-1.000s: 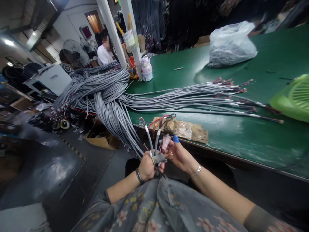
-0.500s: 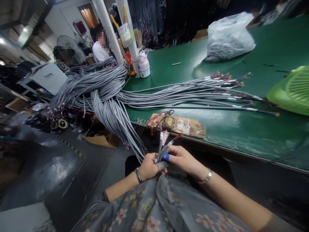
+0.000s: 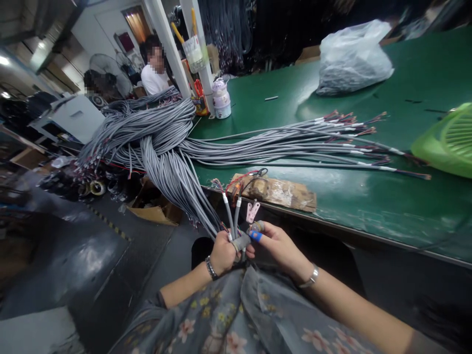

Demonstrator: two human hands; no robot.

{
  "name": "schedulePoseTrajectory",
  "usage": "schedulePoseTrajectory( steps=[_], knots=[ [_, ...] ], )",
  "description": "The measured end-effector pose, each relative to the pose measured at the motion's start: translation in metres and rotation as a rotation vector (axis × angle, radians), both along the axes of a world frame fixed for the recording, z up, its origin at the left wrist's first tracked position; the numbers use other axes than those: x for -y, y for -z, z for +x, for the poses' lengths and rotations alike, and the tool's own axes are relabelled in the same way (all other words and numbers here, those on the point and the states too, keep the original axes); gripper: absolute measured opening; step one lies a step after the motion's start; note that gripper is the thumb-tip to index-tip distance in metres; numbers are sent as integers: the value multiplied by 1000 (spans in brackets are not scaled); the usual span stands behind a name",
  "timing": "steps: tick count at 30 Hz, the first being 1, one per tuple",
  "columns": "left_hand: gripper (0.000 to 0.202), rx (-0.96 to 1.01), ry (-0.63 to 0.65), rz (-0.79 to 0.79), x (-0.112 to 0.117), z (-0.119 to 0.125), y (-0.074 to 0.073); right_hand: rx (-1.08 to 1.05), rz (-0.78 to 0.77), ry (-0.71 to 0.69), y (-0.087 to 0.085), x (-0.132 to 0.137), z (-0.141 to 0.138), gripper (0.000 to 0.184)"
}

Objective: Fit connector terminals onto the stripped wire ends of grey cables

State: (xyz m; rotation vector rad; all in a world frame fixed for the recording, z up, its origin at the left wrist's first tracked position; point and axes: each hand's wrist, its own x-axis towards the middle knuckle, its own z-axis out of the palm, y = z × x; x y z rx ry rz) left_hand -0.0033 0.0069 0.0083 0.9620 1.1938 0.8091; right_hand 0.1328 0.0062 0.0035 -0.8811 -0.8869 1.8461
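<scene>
In front of my lap, my left hand [image 3: 225, 253] is closed around several grey cables [image 3: 236, 220]. Two of their ends stand up with white bands and bare coloured wires fanning out. Grey wrap covers the left thumb, which presses across the cables. My right hand [image 3: 280, 244] is just to the right, its thumb with blue tape and its wrapped index finger drawn together beside the cables. Whatever lies between those fingertips is too small to make out. Beyond the right fingertips, a pink clip [image 3: 252, 211] sits by the table edge.
A big bundle of grey cables [image 3: 162, 123] lies on the green table [image 3: 280, 105], ends spread right. Near the edge sits a wooden block [image 3: 291, 192] with red and black wires. Farther off are a plastic bag [image 3: 352, 61], a green basket [image 3: 448, 142] and a seated person [image 3: 153, 78].
My right hand has come away from the cable end it held. The two cable ends now stand more upright and further left in my left hand, uncovering the pink clip.
</scene>
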Motion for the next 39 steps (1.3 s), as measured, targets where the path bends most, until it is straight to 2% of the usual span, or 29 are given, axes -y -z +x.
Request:
schedulePoseTrajectory(
  steps=[5,7,11,14,19,26,33,39],
  knots=[
    [41,-30,101,65,3,-8,-2,104,33,8,0,-1,-1,34],
    [40,9,48,43,5,-8,0,84,9,14,-2,-2,-3,34],
    [44,110,-174,-25,6,-4,7,-72,-72,40,-8,-2,-9,33],
    [45,153,-250,-29,4,-1,7,-156,-93,31,-10,-3,-13,34],
    [43,150,-288,-36,3,-1,5,-151,-73,16,-8,-5,-14,34],
    [41,87,-228,1,6,-4,17,3,-47,-25,-5,-9,-12,38],
    [45,171,-366,-29,3,3,0,-104,-131,34,-5,-6,-16,35],
    [45,160,-351,-36,4,1,0,-141,-132,6,-4,-6,-13,31]
  ],
)
